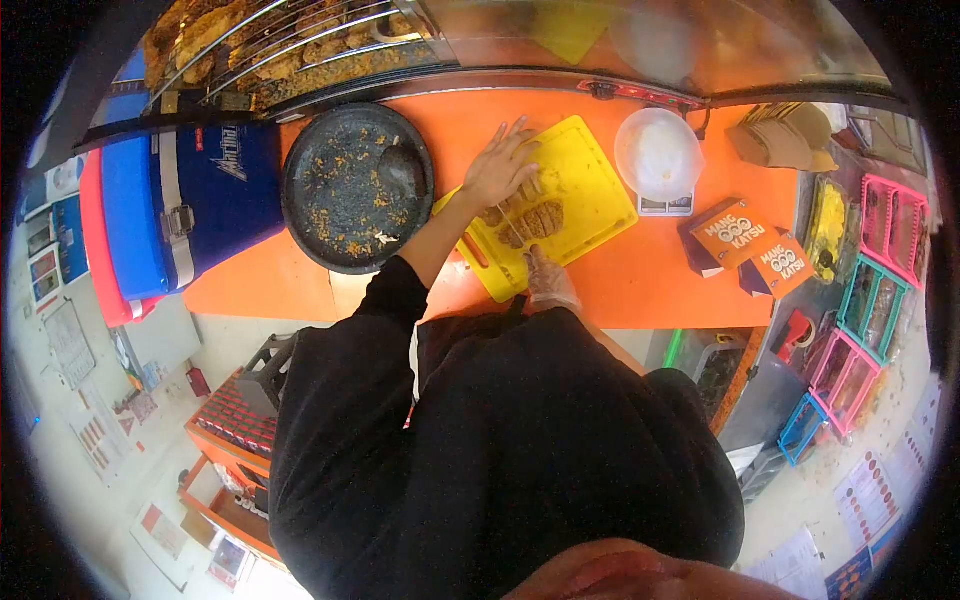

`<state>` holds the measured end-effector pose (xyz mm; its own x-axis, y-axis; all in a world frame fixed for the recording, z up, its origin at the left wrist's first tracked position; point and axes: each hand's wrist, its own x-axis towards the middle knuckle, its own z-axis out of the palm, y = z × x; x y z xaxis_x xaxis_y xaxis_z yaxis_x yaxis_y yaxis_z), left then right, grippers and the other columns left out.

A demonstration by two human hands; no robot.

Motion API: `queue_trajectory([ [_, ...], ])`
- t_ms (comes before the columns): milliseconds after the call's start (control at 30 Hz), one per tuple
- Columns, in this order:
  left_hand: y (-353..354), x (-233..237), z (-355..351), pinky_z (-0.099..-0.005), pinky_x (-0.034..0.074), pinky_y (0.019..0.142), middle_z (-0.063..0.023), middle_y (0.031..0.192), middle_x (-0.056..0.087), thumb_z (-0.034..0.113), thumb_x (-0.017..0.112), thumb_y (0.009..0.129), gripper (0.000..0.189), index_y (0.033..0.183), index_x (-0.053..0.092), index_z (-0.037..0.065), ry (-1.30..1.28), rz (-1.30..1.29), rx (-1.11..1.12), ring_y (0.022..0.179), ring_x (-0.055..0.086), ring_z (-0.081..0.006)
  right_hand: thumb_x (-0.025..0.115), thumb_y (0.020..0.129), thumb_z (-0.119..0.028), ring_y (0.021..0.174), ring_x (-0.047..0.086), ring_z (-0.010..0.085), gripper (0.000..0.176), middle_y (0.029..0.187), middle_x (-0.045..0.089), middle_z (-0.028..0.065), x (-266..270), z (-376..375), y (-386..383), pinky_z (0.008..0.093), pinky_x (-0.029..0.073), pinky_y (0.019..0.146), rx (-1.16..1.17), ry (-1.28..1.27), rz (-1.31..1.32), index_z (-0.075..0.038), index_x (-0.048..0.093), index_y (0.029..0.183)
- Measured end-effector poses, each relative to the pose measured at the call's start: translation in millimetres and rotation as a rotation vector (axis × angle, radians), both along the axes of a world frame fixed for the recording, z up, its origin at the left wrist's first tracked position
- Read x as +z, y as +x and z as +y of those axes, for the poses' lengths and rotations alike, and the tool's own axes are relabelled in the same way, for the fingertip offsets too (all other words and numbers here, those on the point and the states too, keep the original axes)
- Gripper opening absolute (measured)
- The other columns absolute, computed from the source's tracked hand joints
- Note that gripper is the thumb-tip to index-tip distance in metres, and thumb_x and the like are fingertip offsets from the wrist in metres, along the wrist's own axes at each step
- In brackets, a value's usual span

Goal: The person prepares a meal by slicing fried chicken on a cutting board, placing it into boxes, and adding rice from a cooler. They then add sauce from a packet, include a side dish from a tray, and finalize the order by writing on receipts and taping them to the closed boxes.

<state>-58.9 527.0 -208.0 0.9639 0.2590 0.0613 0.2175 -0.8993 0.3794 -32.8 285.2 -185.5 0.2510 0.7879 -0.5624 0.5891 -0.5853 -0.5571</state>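
A yellow cutting board (585, 165) lies at a slant on the orange counter. On it is a browned, breaded piece of food (541, 221), with more of the same food partly hidden beside my left hand. My left hand (499, 168) is bare and reaches over the upper left of the board, its fingers spread and stretched out. My right hand (547, 280) wears a clear glove and is closed round a knife at the board's lower edge. The thin knife blade (514, 224) points up and left across the food. The handle is mostly hidden in the hand.
Left of the board stands a round dark pan (345, 190) with crumbs, beside a blue cooler bag (225, 180). A white bowl (659, 155) and printed orange boxes (742, 235) are on the right. Behind the counter is a glass case with fried food on a rack (300, 50).
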Motion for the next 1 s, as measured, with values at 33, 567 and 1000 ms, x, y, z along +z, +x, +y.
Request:
queue_trajectory([
  [33, -1.4, -10.6, 2.3, -0.0438, 0.009, 0.121, -0.0135, 0.146, 0.037, 0.041, 0.034, 0.101, 0.052, 0.137, 0.045, 0.006, 0.007, 0.034, 0.007, 0.146, 0.015, -0.0277, 0.046, 0.094, -0.019, 0.097, 0.063, 0.0413, 0.037, 0.099, 0.064, 0.023, -1.1, 2.9, 0.2, 0.0479, 0.05, 0.082, 0.058, 0.031, -0.024, -0.005, 0.046, 0.128],
  [567, -9.9, 19.3, 5.0, -0.0479, 0.012, 0.12, -0.0147, 0.15, 0.032, 0.034, 0.035, 0.102, 0.049, 0.142, 0.037, 0.006, -0.088, -0.119, 0.045, 0.146, 0.015, -0.0299, 0.048, 0.093, -0.012, 0.103, 0.062, 0.0321, 0.048, 0.129, 0.046, 0.0183, 4.5, 12.5, -14.7, 0.0388, 0.051, 0.086, 0.388, -0.241, -0.224, -0.009, 0.039, 0.141],
  [1000, -14.7, -31.2, 8.7, -0.0451, 0.012, 0.12, -0.013, 0.152, 0.029, 0.034, 0.034, 0.102, 0.049, 0.143, 0.036, 0.007, -0.059, 0.015, -0.005, 0.146, 0.016, -0.0283, 0.037, 0.102, -0.023, 0.084, 0.064, 0.0408, 0.034, 0.092, 0.063, 0.0279, -45.6, 6.5, -42.6, 0.0488, 0.048, 0.065, -0.064, -0.126, -0.031, -0.009, 0.043, 0.132],
])
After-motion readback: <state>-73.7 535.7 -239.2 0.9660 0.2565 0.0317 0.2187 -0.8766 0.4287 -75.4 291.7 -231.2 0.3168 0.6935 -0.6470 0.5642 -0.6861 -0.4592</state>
